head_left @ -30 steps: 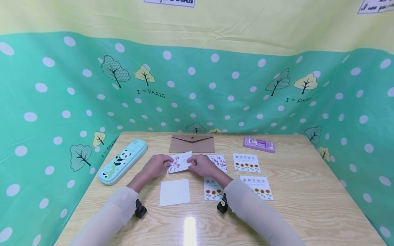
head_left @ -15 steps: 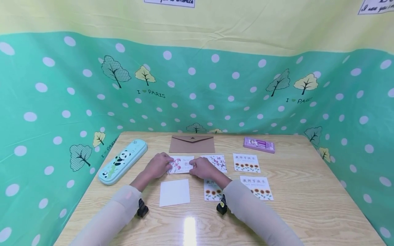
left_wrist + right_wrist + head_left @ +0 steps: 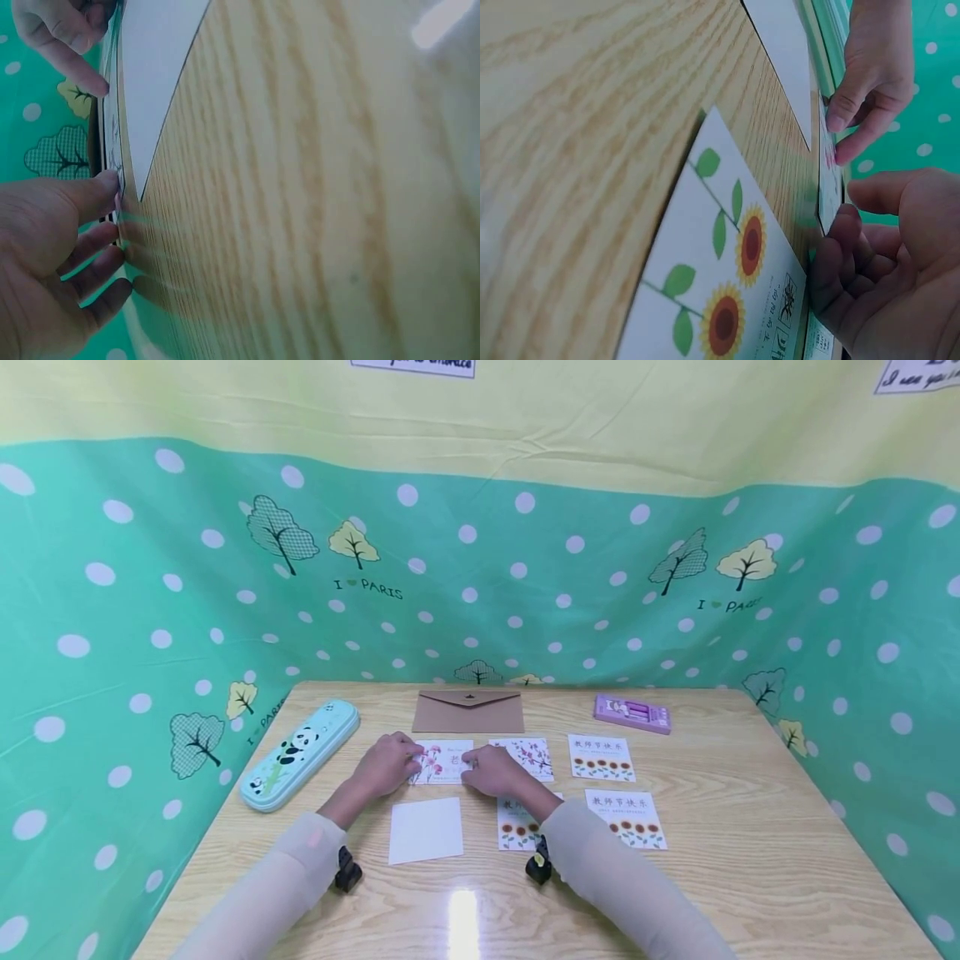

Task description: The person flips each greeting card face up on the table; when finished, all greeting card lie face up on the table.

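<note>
A white card with pink flowers and Chinese characters lies flat on the table, in front of the brown envelope. My left hand pinches its left edge between thumb and fingers, the other fingertips reaching down beside it in the left wrist view. On the opposite edge, my right hand holds the card with thumb and index finger; its remaining fingers curl inward in the right wrist view. A blossom-branch card sits just beyond the right hand. Nearer to me lies a blank white card.
Two sunflower cards lie to the right, and another sunflower card is partly covered by my right forearm. A blue panda pencil case stands at left, a purple box at back right. Polka-dot cloth hangs behind.
The flower card, tilted and raised a second ago, has come down and straightened on the table between my hands. Over the last half second both hands stay almost still.
</note>
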A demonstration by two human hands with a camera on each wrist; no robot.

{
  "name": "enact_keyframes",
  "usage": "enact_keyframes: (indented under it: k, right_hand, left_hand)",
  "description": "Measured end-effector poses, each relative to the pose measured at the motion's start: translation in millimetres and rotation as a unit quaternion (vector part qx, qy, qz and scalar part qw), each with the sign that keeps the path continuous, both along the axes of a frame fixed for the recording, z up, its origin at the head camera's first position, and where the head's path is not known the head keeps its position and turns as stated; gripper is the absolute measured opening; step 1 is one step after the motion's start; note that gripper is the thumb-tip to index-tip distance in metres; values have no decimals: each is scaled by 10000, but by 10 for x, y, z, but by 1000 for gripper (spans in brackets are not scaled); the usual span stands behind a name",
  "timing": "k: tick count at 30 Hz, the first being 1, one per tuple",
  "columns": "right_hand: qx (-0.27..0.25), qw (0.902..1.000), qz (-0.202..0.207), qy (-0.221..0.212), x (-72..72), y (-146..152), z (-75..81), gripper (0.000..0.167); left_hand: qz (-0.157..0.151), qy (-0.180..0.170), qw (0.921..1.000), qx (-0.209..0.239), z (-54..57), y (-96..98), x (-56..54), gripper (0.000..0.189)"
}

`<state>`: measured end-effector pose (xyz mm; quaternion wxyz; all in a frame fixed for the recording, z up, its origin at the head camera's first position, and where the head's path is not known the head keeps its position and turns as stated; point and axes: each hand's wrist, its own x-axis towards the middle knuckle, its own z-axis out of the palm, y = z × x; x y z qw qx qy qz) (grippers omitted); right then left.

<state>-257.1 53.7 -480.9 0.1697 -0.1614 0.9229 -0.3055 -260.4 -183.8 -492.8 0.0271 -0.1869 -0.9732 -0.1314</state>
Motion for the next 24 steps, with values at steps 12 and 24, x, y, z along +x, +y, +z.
enact_keyframes:
  k: [12, 24]
  right_hand:
    - [-270, 9995, 178, -17, 40, 51, 37, 49]
    - [-750, 9957, 553, 2, 158, 171, 20, 38]
  left_hand:
    - [-51, 126, 9999, -2, -12, -22, 63, 29]
    - [86, -85, 9987, 504, -15, -129, 388, 30]
